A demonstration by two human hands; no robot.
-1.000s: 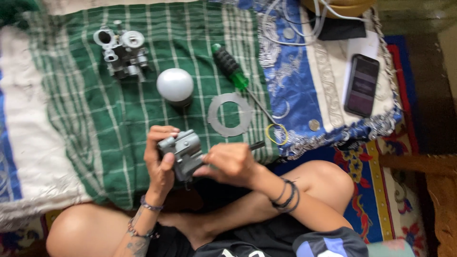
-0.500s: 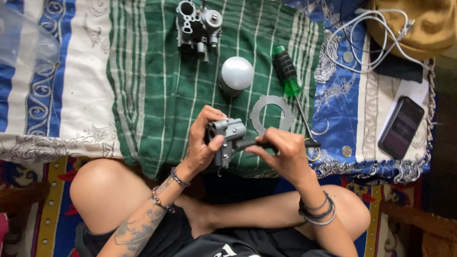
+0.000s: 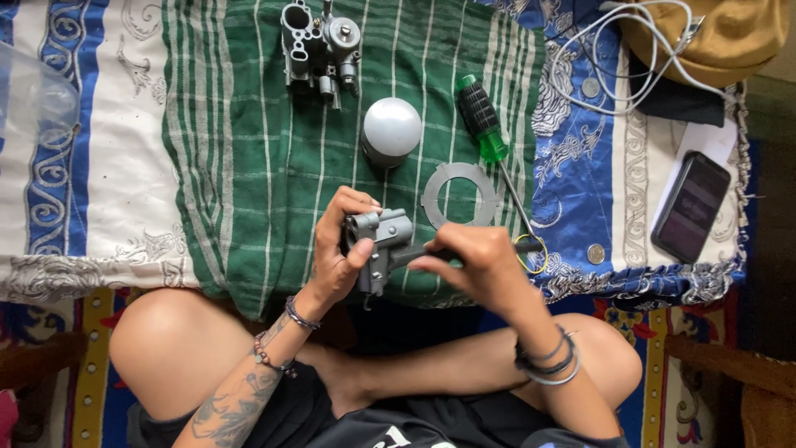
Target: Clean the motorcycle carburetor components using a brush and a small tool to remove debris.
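Observation:
My left hand [image 3: 338, 249] grips a small grey metal part [image 3: 381, 241], a cast housing, above my crossed legs. My right hand [image 3: 473, 264] pinches a thin dark tool [image 3: 408, 255] whose tip touches the side of that part. Just beyond the hands, on a green checked cloth [image 3: 240, 166], lie a flat grey ring gasket [image 3: 458, 196], a green-and-black screwdriver [image 3: 483, 124], a white dome-shaped piece [image 3: 391, 129] and a larger grey carburettor body [image 3: 319, 43].
A dark phone [image 3: 690, 207] lies at the right on a blue patterned cloth, with a coin [image 3: 594, 253], a yellow ring [image 3: 531, 253], a white cable [image 3: 630, 58] and a tan cap [image 3: 713, 33]. A clear plastic container [image 3: 33, 99] sits at the far left.
The view has shifted so everything sits further right and lower. My hands hold the grey part as before; my right hand now brings the thin tool against its side.

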